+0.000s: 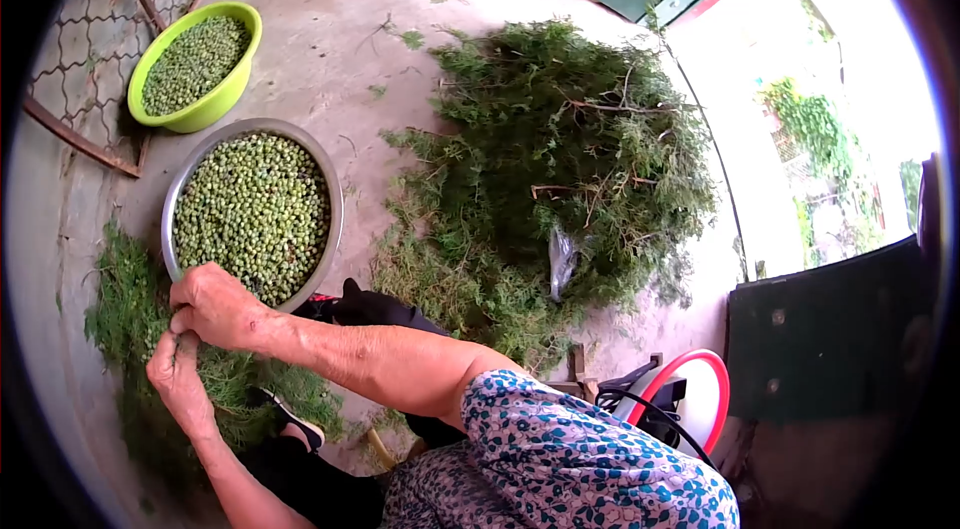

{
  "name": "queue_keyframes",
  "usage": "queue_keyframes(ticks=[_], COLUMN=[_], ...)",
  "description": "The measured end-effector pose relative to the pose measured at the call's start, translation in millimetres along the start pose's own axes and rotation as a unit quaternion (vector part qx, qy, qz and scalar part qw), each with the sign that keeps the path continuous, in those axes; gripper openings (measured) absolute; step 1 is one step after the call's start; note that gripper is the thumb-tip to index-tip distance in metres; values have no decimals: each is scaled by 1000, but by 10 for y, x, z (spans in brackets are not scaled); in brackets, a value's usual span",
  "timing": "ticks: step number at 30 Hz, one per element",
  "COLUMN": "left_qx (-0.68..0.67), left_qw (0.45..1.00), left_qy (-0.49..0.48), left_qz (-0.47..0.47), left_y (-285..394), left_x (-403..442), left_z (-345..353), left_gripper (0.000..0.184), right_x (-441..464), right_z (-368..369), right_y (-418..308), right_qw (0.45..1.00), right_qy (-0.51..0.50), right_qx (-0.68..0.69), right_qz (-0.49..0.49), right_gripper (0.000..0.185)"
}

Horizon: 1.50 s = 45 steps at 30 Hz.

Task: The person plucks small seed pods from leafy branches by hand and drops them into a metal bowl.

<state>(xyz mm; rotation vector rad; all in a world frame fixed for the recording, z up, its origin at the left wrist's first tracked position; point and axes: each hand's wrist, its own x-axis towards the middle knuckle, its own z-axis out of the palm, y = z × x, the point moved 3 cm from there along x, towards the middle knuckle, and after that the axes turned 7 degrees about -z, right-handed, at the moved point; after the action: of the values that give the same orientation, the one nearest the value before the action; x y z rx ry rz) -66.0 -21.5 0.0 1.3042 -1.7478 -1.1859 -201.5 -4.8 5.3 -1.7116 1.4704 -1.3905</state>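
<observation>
Two hands: meeting fingertip to fingertip at the near left edge of the metal bowl (335,194), above the smaller heap of greenery (120,299).
Right hand (218,309): fingers curled in and closed, knuckles up, overlapping the bowl's rim in view; whether an item is pinched cannot be told.
Left hand (182,387): just below the right, thumb and fingers raised to meet it; how tightly they close, and on what, cannot be told.
Green berries (250,214): heaped in the metal bowl, a few darker ones mixed in; a similar lot (195,64) lies in the lime-green basin (215,111).
Basin: beyond the metal bowl, near the wire mesh (90,19).
Large heap of branches (480,149): on the floor (310,39), right of the bowl, apart from it; clear plastic (562,264) lies on its near part.
Shoe (300,426): black with a pale edge, beside the smaller heap.
</observation>
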Motion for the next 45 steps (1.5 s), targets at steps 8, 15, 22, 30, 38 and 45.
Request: queue_keyframes(ticks=[8, 15, 22, 30, 38, 45], left_qx=[-64, -45, -32, -144, -322, -352], left_qw=[997, 996, 993, 976, 927, 931], left_qy=[18, 38, 83, 99, 138, 67], left_qz=[-33, -60, -71, -133, -135, -73], left_y=[-167, -283, -382, -410, -99, -102], left_x=[93, 128, 124, 185, 117, 147], left_z=[-33, -146, -196, -98, -61, -103], left_gripper=[20, 33, 27, 37, 32, 15], right_x=[-22, 14, -7, 14, 133, 187], right_z=[-87, -83, -4, -102, -672, -803], right_y=[17, 30, 136, 167, 443, 459], right_qw=[867, 908, 975, 981, 896, 960], right_qy=[35, -16, 17, 114, 226, 249], right_qx=[397, 368, 221, 158, 342, 94], right_qz=[299, 199, -20, 2, 171, 84], right_gripper=[13, 15, 21, 23, 29, 28])
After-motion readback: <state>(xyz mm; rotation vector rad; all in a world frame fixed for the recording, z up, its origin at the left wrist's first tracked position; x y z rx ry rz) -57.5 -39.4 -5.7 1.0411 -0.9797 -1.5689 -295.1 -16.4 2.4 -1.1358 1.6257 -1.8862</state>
